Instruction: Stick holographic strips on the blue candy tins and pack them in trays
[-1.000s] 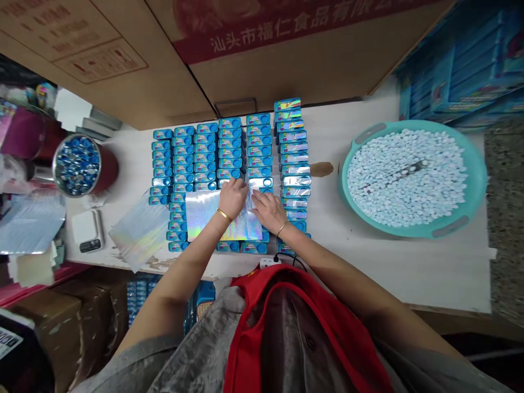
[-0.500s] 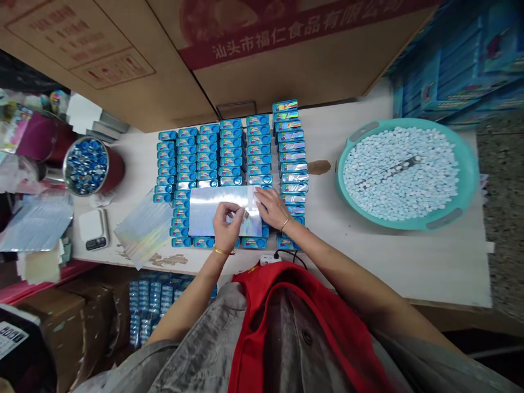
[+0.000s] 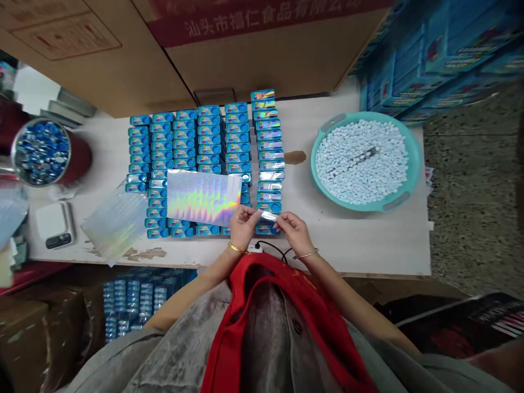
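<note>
Holographic strip is held pinched at its ends by the fingertips of the left hand and the right hand, just below the centre of the frame, over the near edge of the desk. Since half a second ago, both hands are drawn back from the holographic sheet, which is left lying on the blue tins. The strip appears to be peeled free.

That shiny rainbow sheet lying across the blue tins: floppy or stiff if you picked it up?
Probably floppy: the holographic sheet looks paper-thin and lies flat across the blue tins. Likely very light, so a nudge might slide it. Its glossy face looks slippery; the left hand and right hand pinch a similar strip by its ends.
</note>
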The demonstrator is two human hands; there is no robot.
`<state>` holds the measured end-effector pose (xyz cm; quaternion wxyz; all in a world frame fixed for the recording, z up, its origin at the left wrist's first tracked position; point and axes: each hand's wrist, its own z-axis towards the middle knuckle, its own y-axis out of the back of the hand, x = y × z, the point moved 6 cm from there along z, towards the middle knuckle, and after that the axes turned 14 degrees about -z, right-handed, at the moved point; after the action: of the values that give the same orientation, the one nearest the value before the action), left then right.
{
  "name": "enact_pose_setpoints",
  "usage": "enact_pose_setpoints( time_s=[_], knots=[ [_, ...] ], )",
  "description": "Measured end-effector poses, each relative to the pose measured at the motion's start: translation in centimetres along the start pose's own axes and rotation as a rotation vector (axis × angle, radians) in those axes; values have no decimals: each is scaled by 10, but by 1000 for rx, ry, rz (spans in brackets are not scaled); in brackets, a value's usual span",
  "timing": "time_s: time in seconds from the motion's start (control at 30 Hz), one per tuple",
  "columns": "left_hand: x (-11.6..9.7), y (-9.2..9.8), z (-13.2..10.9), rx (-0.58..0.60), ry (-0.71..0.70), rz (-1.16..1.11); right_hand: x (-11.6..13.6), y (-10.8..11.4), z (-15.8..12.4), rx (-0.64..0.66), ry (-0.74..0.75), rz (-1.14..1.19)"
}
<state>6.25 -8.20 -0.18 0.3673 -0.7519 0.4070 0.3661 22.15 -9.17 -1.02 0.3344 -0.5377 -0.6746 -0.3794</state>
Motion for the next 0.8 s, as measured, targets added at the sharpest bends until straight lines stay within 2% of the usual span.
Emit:
enact_pose_setpoints(
  time_s=[0.07, 0.13, 0.23, 0.3, 0.4, 0.57, 0.67, 0.8],
  knots=[
    [8, -6, 3, 27, -39, 81, -6, 12, 4, -15, 17, -68],
    [7, -12, 8, 61, -159, 227, -10, 22, 12, -44, 40, -157],
    [-1, -23, 11, 80, -377, 570, -10, 32, 27, -75, 99, -345],
    [-4, -30, 14, 70, -445, 800, -9, 36, 37, -75, 133, -484],
    [-2, -35, 16, 72, -461, 1010, -9, 40, 48, -58, 159, -652],
    [8, -38, 19, 97, -458, 1125, -16, 40, 60, -33, 205, -798],
    [10, -37, 24, 86, -413, 1148, -29, 38, 63, -31, 162, -743],
    [9, -34, 32, 26, -332, 1144, -38, 36, 54, -111, 129, -537]
  ],
)
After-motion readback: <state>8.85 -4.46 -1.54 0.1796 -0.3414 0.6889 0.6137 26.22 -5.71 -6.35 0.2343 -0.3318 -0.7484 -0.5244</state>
